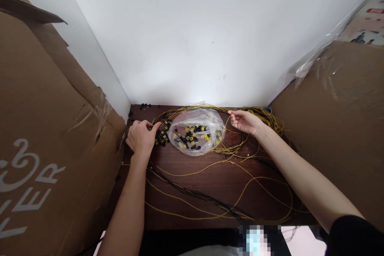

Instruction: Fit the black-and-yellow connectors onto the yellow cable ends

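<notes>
Yellow wires [240, 156] lie looped and tangled across a dark wooden table [210, 184], seen from above by a camera worn on a person's head. Most of the wire is bunched in a coil along the table's far edge, against a white wall [195, 36], and long loose strands trail toward the viewer, their long axis running roughly left to right. A clear plastic bag [196, 131] holding small black and yellow clips sits in the middle of the coil, between the two hands. The left hand [141, 138] rests palm down just left of the bag, its fingers curled and pinched together at a strand beside a small heap of loose clips [161, 137]; it appears to grip the wire, though the exact hold is hidden by the knuckles. The right hand [244, 121] hovers just right of the bag, palm turned up, fingers loosely half open, with a thin strand seeming to pass through the fingertips. Both hands are about equally near the bag. A bundle of black cable [198, 195] crosses the near part of the table. Brown cardboard panels [45, 136] stand on either side.
</notes>
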### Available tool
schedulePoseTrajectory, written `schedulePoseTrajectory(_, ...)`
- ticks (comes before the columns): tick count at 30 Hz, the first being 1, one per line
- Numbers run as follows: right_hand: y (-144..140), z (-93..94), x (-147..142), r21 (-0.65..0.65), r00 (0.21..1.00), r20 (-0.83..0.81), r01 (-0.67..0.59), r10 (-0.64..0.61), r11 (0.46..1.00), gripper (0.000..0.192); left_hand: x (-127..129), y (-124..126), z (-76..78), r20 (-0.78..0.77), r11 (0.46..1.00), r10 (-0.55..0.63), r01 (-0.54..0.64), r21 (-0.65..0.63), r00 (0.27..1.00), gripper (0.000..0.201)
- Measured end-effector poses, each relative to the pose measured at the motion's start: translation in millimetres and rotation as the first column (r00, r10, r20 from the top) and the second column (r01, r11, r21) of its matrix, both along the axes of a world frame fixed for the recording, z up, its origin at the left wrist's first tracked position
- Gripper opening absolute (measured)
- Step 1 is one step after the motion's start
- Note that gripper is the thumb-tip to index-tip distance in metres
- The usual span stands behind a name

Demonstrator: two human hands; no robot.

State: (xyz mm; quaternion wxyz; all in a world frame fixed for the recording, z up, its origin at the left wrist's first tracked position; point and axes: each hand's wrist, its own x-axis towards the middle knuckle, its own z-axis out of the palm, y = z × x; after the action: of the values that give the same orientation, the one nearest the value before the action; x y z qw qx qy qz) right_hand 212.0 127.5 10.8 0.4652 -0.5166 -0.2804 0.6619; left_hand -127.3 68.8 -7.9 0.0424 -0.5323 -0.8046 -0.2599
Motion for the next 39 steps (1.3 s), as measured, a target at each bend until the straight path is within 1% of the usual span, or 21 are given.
schedulePoseTrajectory(4, -0.9, -5.4, 7.0, 0.033, 0.990, 0.141, -0.026, 0.021, 0.999, 0.020, 0.1, 0.1, 0.8, 0.003, 1.000, 0.018, -0.018, -0.001, 1.000, 0.035)
schedulePoseTrajectory(9, -5.9, -3.4, 16.7, 0.069, 0.937, 0.348, -0.042, 0.015, 0.997, 0.018, -0.7, 0.4, 0.1, -0.007, 1.000, 0.011, -0.011, -0.003, 1.000, 0.035)
schedulePoseTrajectory(11, -8.7, -0.7, 20.4, 0.059, 0.905, 0.424, -0.064, 0.032, 0.996, 0.019, -0.9, 0.3, -0.3, -0.011, 1.000, 0.005, -0.005, -0.008, 1.000, 0.034)
schedulePoseTrajectory(13, -11.3, 1.6, 24.5, 0.043, 0.844, 0.533, -0.101, 0.063, 0.994, 0.020, -0.6, -0.1, 0.1, -0.012, 1.000, 0.004, -0.004, -0.020, 1.000, 0.036)
schedulePoseTrajectory(17, -13.7, 2.0, 35.1, -0.042, 0.630, 0.761, -0.187, 0.153, 0.981, 0.021, 0.6, -1.6, 3.0, -0.027, 0.997, 0.012, -0.014, -0.074, 1.000, 0.039)
schedulePoseTrajectory(19, -13.2, 0.1, 41.6, -0.078, 0.556, 0.813, -0.188, 0.171, 0.979, 0.020, 1.0, -2.2, 4.5, -0.044, 0.993, 0.019, -0.024, -0.113, 0.999, 0.040)
schedulePoseTrajectory(21, -11.9, -1.8, 47.7, -0.095, 0.510, 0.843, -0.174, 0.172, 0.980, 0.019, 1.0, -2.4, 5.2, -0.055, 0.989, 0.024, -0.032, -0.143, 0.998, 0.041)
schedulePoseTrajectory(22, -11.1, -2.2, 50.2, -0.108, 0.460, 0.869, -0.181, 0.181, 0.978, 0.019, 1.0, -2.5, 5.3, -0.058, 0.988, 0.026, -0.035, -0.153, 0.998, 0.042)
schedulePoseTrajectory(23, -10.4, -2.0, 51.9, -0.124, 0.383, 0.903, -0.197, 0.193, 0.972, 0.020, 0.9, -2.5, 5.3, -0.061, 0.987, 0.027, -0.036, -0.159, 0.998, 0.043)
schedulePoseTrajectory(25, -9.5, 0.4, 52.3, -0.149, 0.169, 0.967, -0.239, 0.192, 0.959, 0.019, 0.9, -2.5, 5.4, -0.066, 0.986, 0.029, -0.040, -0.162, 0.997, 0.044)
schedulePoseTrajectory(26, -9.6, 2.5, 50.6, -0.137, 0.052, 0.986, -0.260, 0.155, 0.956, 0.018, 1.1, -2.6, 5.7, -0.067, 0.986, 0.030, -0.040, -0.160, 0.997, 0.045)
schedulePoseTrajectory(27, -10.3, 5.1, 47.7, -0.098, -0.042, 0.995, -0.281, 0.090, 0.955, 0.017, 1.3, -2.7, 6.1, -0.068, 0.987, 0.031, -0.041, -0.158, 0.997, 0.046)
schedulePoseTrajectory(28, -11.6, 8.0, 43.4, -0.034, -0.097, 0.995, -0.311, 0.004, 0.950, 0.017, 1.6, -2.9, 6.7, -0.065, 0.987, 0.031, -0.041, -0.158, 0.997, 0.046)
schedulePoseTrajectory(29, -13.8, 11.1, 37.9, 0.041, -0.115, 0.990, -0.357, -0.088, 0.933, 0.019, 1.9, -3.2, 7.3, -0.061, 0.987, 0.033, -0.042, -0.157, 0.998, 0.047)
schedulePoseTrajectory(30, -16.8, 14.2, 31.3, 0.108, -0.089, 0.983, -0.417, -0.159, 0.902, 0.022, 2.2, -3.5, 7.9, -0.057, 0.987, 0.034, -0.043, -0.156, 0.998, 0.047)
schedulePoseTrajectory(31, -20.9, 17.1, 23.9, 0.156, -0.025, 0.981, -0.493, -0.193, 0.856, 0.023, 2.3, -3.7, 8.4, -0.053, 0.987, 0.035, -0.043, -0.154, 0.998, 0.047)
schedulePoseTrajectory(33, -31.2, 21.4, 7.2, 0.210, 0.144, 0.978, -0.638, -0.153, 0.741, 0.023, 2.3, -3.9, 8.7, -0.045, 0.988, 0.035, -0.042, -0.148, 0.998, 0.046)
schedulePoseTrajectory(34, -37.0, 22.3, -1.3, 0.219, 0.206, 0.973, -0.700, -0.100, 0.680, 0.021, 2.1, -3.8, 8.4, -0.043, 0.989, 0.032, -0.038, -0.146, 0.999, 0.046)
schedulePoseTrajectory(35, -42.8, 22.2, -9.5, 0.221, 0.247, 0.968, -0.751, -0.046, 0.622, 0.019, 1.8, -3.6, 7.9, -0.042, 0.989, 0.026, -0.032, -0.145, 0.999, 0.045)
schedulePoseTrajectory(37, -52.9, 18.5, -23.5, 0.218, 0.267, 0.963, -0.818, 0.016, 0.532, 0.016, 1.0, -2.9, 6.3, -0.043, 0.989, 0.005, -0.011, -0.144, 0.999, 0.045)
schedulePoseTrajectory(39, -59.6, 11.1, -32.7, 0.185, 0.220, 0.975, -0.857, 0.017, 0.481, 0.011, 0.1, -2.3, 4.6, -0.047, 0.990, -0.018, 0.011, -0.144, 0.999, 0.044)
